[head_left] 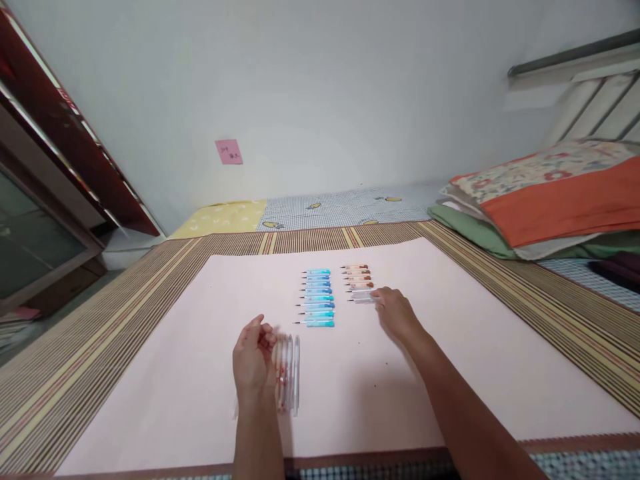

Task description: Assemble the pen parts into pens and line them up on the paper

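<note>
My right hand (395,310) has its fingertips closed on the end of a white pen (359,299). That pen lies at the near end of a column of brown-ended pens (357,277), laid parallel with their tips to the left. Left of it runs a second column of blue pens (317,298), tips also leftward. My left hand (253,350) rests beside a bundle of clear pens with red marks (287,377), its fingers loosely curled and apart. Part of the bundle is hidden behind that hand.
A pale pink sheet (165,373) covers the striped mat (115,313). Folded bedding with an orange border (560,200) is piled at the right. Behind, a pink note (229,152) sticks to the wall. A few dark specks dot the sheet.
</note>
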